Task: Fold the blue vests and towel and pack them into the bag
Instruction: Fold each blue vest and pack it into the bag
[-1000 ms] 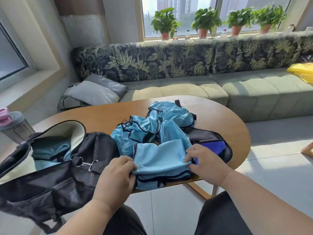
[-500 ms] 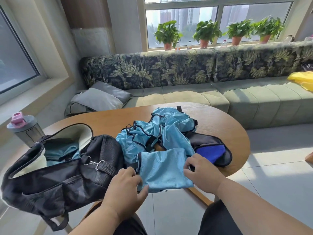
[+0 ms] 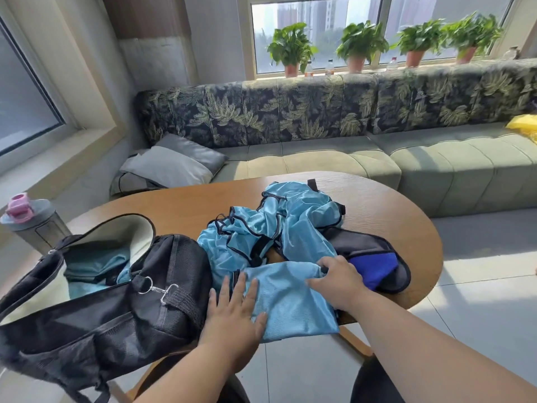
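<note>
A folded light-blue vest lies flat at the near edge of the wooden table, partly overhanging it. My left hand rests flat on its left side, fingers spread. At the vest's upper right corner my right hand presses down with curled fingers. Behind it sits a crumpled heap of light-blue vests with black trim. An open black bag stands to the left, with blue fabric inside. A dark-blue towel lies on a dark grey pouch at the right.
A grey shaker bottle with a pink cap stands left of the bag. Behind the table runs a green sofa with a grey cushion. Potted plants line the window sill. Tiled floor lies to the right.
The folded vest has been laid flatter toward the table edge. My left hand let go of its edge and now lies open on it. My right hand shifted to the upper right corner.
</note>
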A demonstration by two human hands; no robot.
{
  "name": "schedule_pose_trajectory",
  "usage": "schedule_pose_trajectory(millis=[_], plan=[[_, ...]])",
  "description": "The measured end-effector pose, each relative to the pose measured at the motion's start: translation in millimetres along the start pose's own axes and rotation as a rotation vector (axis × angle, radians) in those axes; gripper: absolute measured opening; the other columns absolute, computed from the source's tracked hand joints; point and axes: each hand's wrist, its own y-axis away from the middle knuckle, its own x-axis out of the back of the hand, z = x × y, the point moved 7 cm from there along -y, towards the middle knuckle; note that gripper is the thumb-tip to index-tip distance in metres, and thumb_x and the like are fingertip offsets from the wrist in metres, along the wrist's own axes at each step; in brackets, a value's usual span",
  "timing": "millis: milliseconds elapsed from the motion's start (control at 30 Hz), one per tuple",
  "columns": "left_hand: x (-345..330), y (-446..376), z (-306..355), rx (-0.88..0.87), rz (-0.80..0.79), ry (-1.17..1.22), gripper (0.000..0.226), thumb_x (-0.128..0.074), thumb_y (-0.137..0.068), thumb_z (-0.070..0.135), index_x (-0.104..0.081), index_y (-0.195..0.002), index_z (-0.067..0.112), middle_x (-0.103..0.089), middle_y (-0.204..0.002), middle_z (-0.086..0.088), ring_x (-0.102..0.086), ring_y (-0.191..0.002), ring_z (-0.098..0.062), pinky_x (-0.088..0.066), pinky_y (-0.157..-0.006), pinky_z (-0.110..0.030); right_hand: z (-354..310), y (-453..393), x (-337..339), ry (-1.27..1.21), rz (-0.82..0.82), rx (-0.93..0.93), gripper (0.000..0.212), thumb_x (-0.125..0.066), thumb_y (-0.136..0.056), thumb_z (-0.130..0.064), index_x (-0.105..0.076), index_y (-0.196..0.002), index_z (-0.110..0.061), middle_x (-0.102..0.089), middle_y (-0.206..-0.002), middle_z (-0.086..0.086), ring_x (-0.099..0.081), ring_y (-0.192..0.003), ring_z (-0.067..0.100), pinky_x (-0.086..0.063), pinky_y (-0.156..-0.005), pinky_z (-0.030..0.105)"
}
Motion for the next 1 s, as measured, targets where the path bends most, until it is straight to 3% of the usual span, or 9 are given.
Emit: schedule_pose_trajectory(millis=[100, 200, 333, 467, 567, 700, 833, 933, 1000], plan=[[4.6, 2.1, -0.8, 0.011, 0.029, 0.023, 0.071, -0.009, -0.102, 0.065, 0.033, -0.151, 0.035, 0.041, -0.163, 0.006, 0.031, -0.156, -0.029, 0.02, -0.121, -0.054, -6.6, 3.9, 5.0, -0.196, 0.116, 0.061, 0.022, -0.074, -0.079, -0.051, -0.062, -0.09, -0.036, -0.059, -0.105, -0.016, -0.052, -0.112, 0.021, -0.039, -0.096, 0.039], [7.1, 4.2, 0.4, 0.011, 0.049, 0.049, 0.077, -0.016, -0.102, 0.067, 0.033, -0.151, 0.033, 0.033, -0.169, 0.004, 0.031, -0.156, -0.027, 0.02, -0.122, -0.054, -16.5, 12.4, 2.4, -0.496, 0.059, 0.153, 0.027, -0.068, -0.076, -0.049, -0.062, -0.09, -0.026, -0.068, -0.086, -0.001, -0.064, -0.091, 0.029, -0.053, -0.091, 0.051], [15.4, 4.9, -0.6, 0.012, 0.046, 0.114, 0.093, -0.028, -0.098, 0.074, 0.024, -0.161, 0.031, 0.026, -0.172, 0.005, 0.031, -0.156, -0.025, 0.022, -0.124, -0.052, -42.0, 25.0, 5.8, -0.72, -0.133, 0.237, 0.017, -0.067, -0.086, -0.032, -0.064, -0.097, -0.02, -0.07, -0.102, 0.018, -0.065, -0.086, 0.022, -0.052, -0.096, 0.059], [50.7, 6.5, -4.3, -0.029, 0.183, 0.341, 0.1, -0.048, -0.093, 0.074, 0.002, -0.168, 0.03, -0.002, -0.175, 0.011, 0.01, -0.161, -0.021, 0.009, -0.13, -0.048, -77.7, 34.3, 55.2, -0.64, -0.104, 0.371, 0.015, -0.067, -0.088, -0.031, -0.063, -0.099, -0.022, -0.07, -0.102, 0.016, -0.063, -0.086, 0.019, -0.051, -0.096, 0.059], [91.2, 7.4, -10.7, -0.075, 0.355, 0.577, 0.093, -0.066, -0.088, 0.066, -0.022, -0.164, 0.035, -0.034, -0.164, 0.013, -0.024, -0.156, -0.018, -0.021, -0.128, -0.044, -115.5, 47.5, 112.9, -0.498, 0.011, 0.457, 0.016, -0.066, -0.087, -0.034, -0.058, -0.094, -0.022, -0.067, -0.095, 0.017, -0.061, -0.076, 0.028, -0.054, -0.082, 0.056], [130.8, 20.5, -28.9, -0.023, 0.488, 0.763, 0.094, -0.078, -0.087, 0.046, -0.026, -0.164, 0.031, -0.04, -0.161, 0.012, -0.033, -0.15, -0.009, -0.027, -0.126, -0.035, -157.4, 82.7, 159.3, -0.229, 0.187, 0.609, 0.017, -0.065, -0.093, -0.022, -0.05, -0.086, -0.023, -0.059, -0.071, 0.005, -0.049, -0.058, 0.014, -0.045, -0.057, 0.04], [125.5, 37.5, -44.2, 0.012, 0.505, 0.77, 0.097, -0.083, -0.083, 0.035, -0.028, -0.163, 0.034, -0.044, -0.155, 0.012, -0.039, -0.145, -0.01, -0.031, -0.122, -0.032, -157.7, 114.6, 111.7, 0.125, 0.222, 0.645, 0.019, -0.062, -0.094, -0.03, -0.043, -0.09, -0.028, -0.059, -0.073, -0.007, -0.053, -0.067, 0.014, -0.036, -0.059, 0.035], [88.3, 45.0, -32.8, -0.056, 0.373, 0.636, 0.1, -0.078, -0.081, 0.032, -0.023, -0.165, 0.036, -0.041, -0.157, 0.013, -0.036, -0.146, -0.01, -0.027, -0.123, -0.026, -128.8, 117.4, 33.3, 0.186, 0.082, 0.592, 0.019, -0.058, -0.097, -0.033, -0.04, -0.091, -0.029, -0.066, -0.085, -0.001, -0.063, -0.084, 0.028, -0.035, -0.067, 0.037], [62.1, 48.7, -18.5, -0.133, 0.286, 0.525, 0.092, -0.068, -0.085, 0.031, -0.021, -0.164, 0.039, -0.037, -0.16, 0.014, -0.032, -0.148, -0.011, -0.024, -0.126, -0.028, -108.2, 118.9, -9.5, 0.183, -0.05, 0.538, 0.017, -0.056, -0.099, -0.034, -0.042, -0.092, -0.029, -0.068, -0.092, -0.001, -0.063, -0.091, 0.029, -0.034, -0.07, 0.035]])
